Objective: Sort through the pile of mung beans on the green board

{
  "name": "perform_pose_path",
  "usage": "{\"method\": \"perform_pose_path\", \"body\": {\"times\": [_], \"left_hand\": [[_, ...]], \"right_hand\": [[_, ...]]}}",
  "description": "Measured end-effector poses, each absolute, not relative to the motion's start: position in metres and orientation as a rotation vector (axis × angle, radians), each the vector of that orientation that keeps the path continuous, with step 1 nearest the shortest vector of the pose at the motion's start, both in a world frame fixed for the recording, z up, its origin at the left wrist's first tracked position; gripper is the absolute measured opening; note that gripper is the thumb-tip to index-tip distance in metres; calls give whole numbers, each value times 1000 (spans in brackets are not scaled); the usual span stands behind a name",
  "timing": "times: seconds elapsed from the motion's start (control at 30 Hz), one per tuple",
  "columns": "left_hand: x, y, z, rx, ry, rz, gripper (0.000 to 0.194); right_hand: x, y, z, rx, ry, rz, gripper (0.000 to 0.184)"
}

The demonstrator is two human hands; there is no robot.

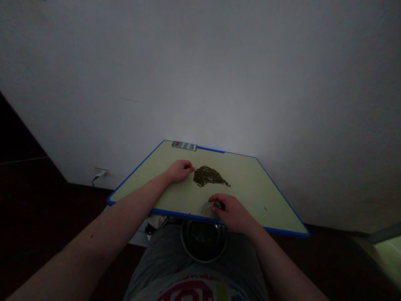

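Observation:
On the board-topped table (250,188) lies a loose pile of small greenish-brown beans or seeds (206,175), trailing off to the right. My left hand (181,170) is at the pile's left edge, fingers curled and thumb against the forefinger; whatever they may hold is too small to see. Near the front edge, my right hand (230,211) grips a clear round dish or lid (206,208) by its right side. Below that edge, a shiny metal bowl (203,256) rests between my thighs, its inside dark.
A grey label strip (184,145) runs along the back left edge of the table. A pale wall (200,83) stands right behind it. A plug (100,174) sits in the wall at left. One small dark speck (265,208) lies on the right side.

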State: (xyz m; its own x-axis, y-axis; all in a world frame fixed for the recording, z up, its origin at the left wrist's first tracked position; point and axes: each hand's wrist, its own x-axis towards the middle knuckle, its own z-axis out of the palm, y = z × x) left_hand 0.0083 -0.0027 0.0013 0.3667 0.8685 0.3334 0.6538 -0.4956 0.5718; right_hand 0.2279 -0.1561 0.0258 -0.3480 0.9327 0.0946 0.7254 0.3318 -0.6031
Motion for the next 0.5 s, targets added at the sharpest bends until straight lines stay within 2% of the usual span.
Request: {"method": "perform_pose_path", "body": {"times": [0.5], "left_hand": [[8,-4,2,2278,1338,874,32]], "right_hand": [[236,-157,25,-1484,-2156,636,25]]}}
